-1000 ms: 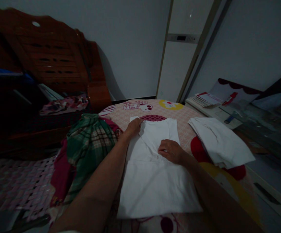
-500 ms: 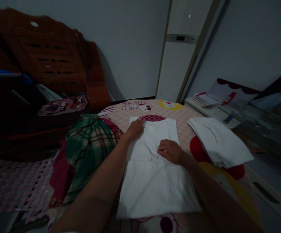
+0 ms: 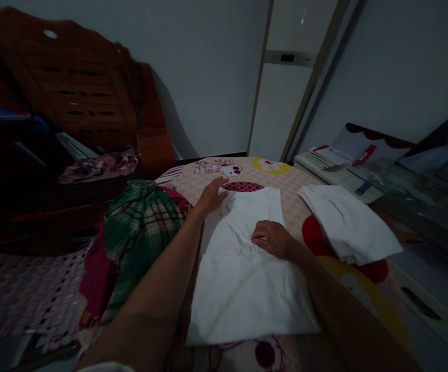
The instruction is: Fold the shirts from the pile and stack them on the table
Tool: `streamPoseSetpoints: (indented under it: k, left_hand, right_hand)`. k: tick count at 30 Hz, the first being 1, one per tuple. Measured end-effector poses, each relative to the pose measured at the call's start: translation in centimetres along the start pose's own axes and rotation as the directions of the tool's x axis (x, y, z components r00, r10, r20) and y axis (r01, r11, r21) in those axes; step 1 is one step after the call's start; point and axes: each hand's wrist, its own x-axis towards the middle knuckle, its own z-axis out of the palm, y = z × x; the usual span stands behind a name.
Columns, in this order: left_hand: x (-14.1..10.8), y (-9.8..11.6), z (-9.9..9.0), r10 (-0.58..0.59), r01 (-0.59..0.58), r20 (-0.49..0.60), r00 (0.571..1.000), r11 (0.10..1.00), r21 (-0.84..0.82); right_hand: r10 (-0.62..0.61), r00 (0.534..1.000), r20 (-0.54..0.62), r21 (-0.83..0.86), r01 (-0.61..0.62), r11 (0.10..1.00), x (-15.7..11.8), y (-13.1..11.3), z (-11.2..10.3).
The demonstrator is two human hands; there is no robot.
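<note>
A white sleeveless-looking garment (image 3: 252, 299) lies flat on the patterned tablecloth, its lower part folded across in a straight line. My left hand (image 3: 211, 196) is at its upper left shoulder, fingers apart, with the thumb over the cloth. My right hand (image 3: 273, 238) rests on the middle of the garment with its fingers curled against the fabric, which wrinkles beside them. The fingertips of that hand are partly hidden. To the right lies a folded white cloth pile (image 3: 350, 222).
Green plaid cloth (image 3: 142, 222) and magenta fabric (image 3: 97, 284) are heaped left of my left forearm. A wooden bench (image 3: 80, 93) stands behind them. At the right is a glass-topped cabinet (image 3: 402, 196) with papers. The round tablecloth (image 3: 293, 181) ends before the wall.
My left hand has lifted slightly and shifted up and left at the garment's shoulder, its fingers spreading. My right hand stays in nearly the same place.
</note>
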Motion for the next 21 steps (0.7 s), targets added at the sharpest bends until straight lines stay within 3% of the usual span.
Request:
streamPoseSetpoints:
  k: [5,8,12,15,18,21]
  left_hand:
    - [0.6,5.5,-3.7,0.056,-0.065,-0.058,0.997,0.982,-0.177]
    - [-0.5,9.5,-6.3,0.125,-0.159,-0.147,0.981,0.956,-0.247]
    - [-3.5,14.6,-10.3,0.101,-0.178,-0.292,0.951,0.952,-0.251]
    - [-5.2,18.2,-13.4,0.17,-0.24,-0.349,0.921,0.956,-0.167]
    - [-5.6,20.8,-15.4,0.339,-0.383,-0.344,0.876,0.921,-0.068]
    - [-5.2,20.7,-15.1,0.478,-0.481,-0.154,0.865,0.876,0.02]
  right_hand:
    - [0.032,0.99,-0.135,0.106,-0.018,0.994,-0.6,0.3,-2.1]
    - [0.104,0.989,-0.106,0.06,-0.098,0.993,-1.6,0.6,-3.0]
    - [0.161,0.985,-0.055,0.016,-0.16,0.987,-4.0,1.5,-2.2]
    - [0.161,0.985,-0.066,-0.014,-0.162,0.987,-5.9,2.2,-1.1]
    - [0.166,0.984,-0.065,-0.039,-0.168,0.985,-7.0,2.0,-0.4]
    - [0.224,0.974,-0.032,-0.08,-0.226,0.971,-6.9,1.3,-0.2]
